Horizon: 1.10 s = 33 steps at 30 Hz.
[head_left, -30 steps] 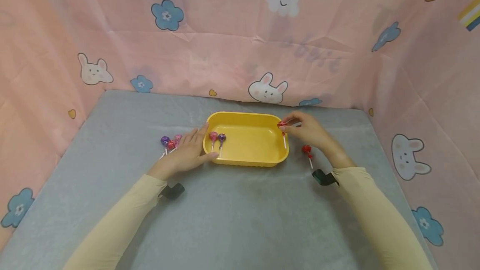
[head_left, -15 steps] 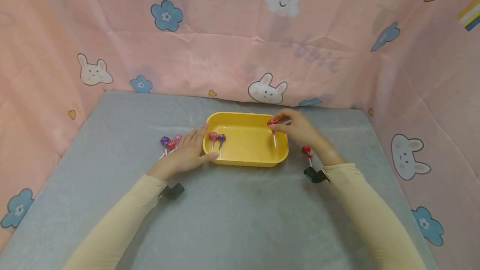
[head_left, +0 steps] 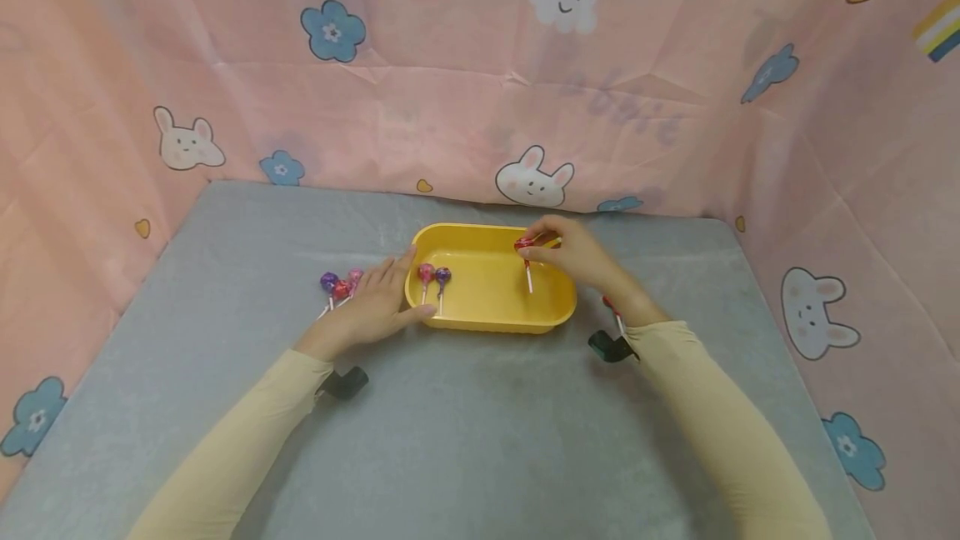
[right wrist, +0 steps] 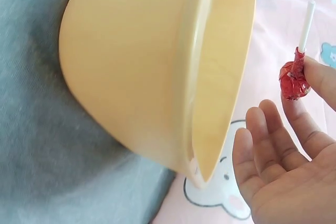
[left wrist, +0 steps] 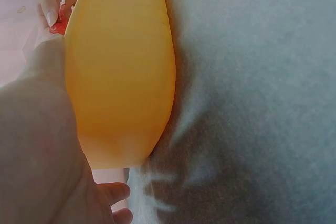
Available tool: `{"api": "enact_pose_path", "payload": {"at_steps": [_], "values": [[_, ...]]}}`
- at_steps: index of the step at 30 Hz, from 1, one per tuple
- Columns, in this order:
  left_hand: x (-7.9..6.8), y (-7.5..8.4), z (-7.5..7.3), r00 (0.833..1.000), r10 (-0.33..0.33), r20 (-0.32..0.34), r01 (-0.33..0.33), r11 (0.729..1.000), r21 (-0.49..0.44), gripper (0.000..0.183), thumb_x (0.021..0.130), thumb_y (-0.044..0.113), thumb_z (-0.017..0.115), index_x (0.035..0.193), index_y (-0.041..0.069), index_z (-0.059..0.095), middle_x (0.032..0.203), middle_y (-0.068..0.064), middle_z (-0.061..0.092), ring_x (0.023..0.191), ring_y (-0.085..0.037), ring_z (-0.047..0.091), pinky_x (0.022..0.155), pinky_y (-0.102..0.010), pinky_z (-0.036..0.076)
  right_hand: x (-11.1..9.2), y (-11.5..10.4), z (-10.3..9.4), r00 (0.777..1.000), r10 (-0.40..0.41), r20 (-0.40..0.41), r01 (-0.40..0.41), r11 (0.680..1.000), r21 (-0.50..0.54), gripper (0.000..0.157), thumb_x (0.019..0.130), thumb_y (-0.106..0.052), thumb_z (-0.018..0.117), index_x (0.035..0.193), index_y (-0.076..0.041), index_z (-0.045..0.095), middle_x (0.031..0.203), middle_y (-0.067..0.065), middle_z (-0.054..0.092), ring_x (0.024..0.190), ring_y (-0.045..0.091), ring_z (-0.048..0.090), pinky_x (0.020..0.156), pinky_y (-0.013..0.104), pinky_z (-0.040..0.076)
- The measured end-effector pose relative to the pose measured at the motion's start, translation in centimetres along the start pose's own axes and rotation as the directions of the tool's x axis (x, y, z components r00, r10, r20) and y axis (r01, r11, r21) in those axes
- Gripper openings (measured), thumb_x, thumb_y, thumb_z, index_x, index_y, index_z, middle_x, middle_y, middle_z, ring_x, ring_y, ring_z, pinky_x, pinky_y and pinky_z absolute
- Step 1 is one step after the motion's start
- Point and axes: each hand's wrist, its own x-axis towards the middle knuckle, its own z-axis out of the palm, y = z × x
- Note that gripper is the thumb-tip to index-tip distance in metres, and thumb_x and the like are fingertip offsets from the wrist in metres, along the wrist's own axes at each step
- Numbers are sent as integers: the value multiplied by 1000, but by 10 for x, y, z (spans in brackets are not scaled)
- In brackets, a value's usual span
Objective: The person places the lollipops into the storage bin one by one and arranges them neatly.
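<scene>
A yellow plastic container point(head_left: 495, 326) stands on the table. At its left end my left hand point(head_left: 366, 308) rests against the rim, its fingers extended and thumb on the near edge. My right hand point(head_left: 579, 255) is over the right part of the container, pinching a red lollipop point(right wrist: 294, 81) by its wrapped head between thumb and forefinger. In the head view its stick hangs down; the other fingers stay loose. Inside the container, at the left, lie a pink lollipop point(head_left: 427, 272) and a purple lollipop point(head_left: 443, 275), side by side.
Left of the container, partly behind my left hand, lie a purple lollipop point(head_left: 328, 281), a red lollipop point(head_left: 342, 289) and a pink lollipop point(head_left: 356, 277). Another red lollipop point(head_left: 618, 322) lies under my right wrist, mostly covered. A pink patterned curtain point(head_left: 420, 107) surrounds the grey table point(head_left: 480, 432).
My right hand has moved left with the red lollipop, from the container's right rim to farther inside over it. The left hand has kept its place.
</scene>
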Motion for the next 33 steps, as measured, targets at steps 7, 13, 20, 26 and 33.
{"api": "enact_pose_path", "payload": {"at_steps": [7, 13, 20, 26, 33], "values": [[1, -1, 1, 1000, 0, 2, 0, 1000, 7, 106, 90, 72, 48, 159, 18, -12, 168, -16, 7, 155, -40, 6, 125, -61, 4, 4, -6, 10, 1000, -11, 13, 11, 999, 33, 29, 91, -33, 71, 112, -14, 67, 115, 6, 70, 107, 25, 60, 92, 38, 50], [0, -1, 0, 1000, 3, 1, -3, 1000, 3, 107, 89, 73, 48, 159, 18, -12, 168, -16, 7, 155, -40, 6, 125, -61, 3, 10, -12, 18, 1000, -24, 11, 23, 999, 32, 27, 91, -32, 72, 110, -13, 66, 113, 6, 70, 106, 25, 60, 92, 38, 51], [1, -2, 1, 1000, 1, 2, -1, 1000, 1, 108, 88, 75, 47, 159, 18, -12, 168, -16, 7, 155, -40, 6, 125, -60, 3, 16, -15, 27, 1000, -14, 15, 13, 999, 41, 27, 91, -32, 72, 110, -14, 66, 112, 5, 69, 105, 24, 59, 91, 36, 49], [1, -1, 1, 1000, 5, 1, -5, 1000, 3, 108, 89, 74, 47, 159, 16, -10, 168, -16, 8, 155, -41, 7, 125, -61, 4, 20, -18, 33, 999, 33, 24, -34, 998, 58, 28, 91, -32, 72, 111, -15, 65, 114, 5, 68, 107, 25, 58, 95, 39, 49], [2, -1, 1, 1000, -6, 4, 6, 1000, 5, 108, 88, 75, 46, 159, 18, -11, 168, -16, 7, 155, -40, 7, 125, -61, 5, 22, -20, 38, 1000, 2, 16, -3, 998, 60, 27, 91, -32, 72, 110, -14, 65, 113, 5, 70, 106, 24, 58, 92, 36, 49]]}}
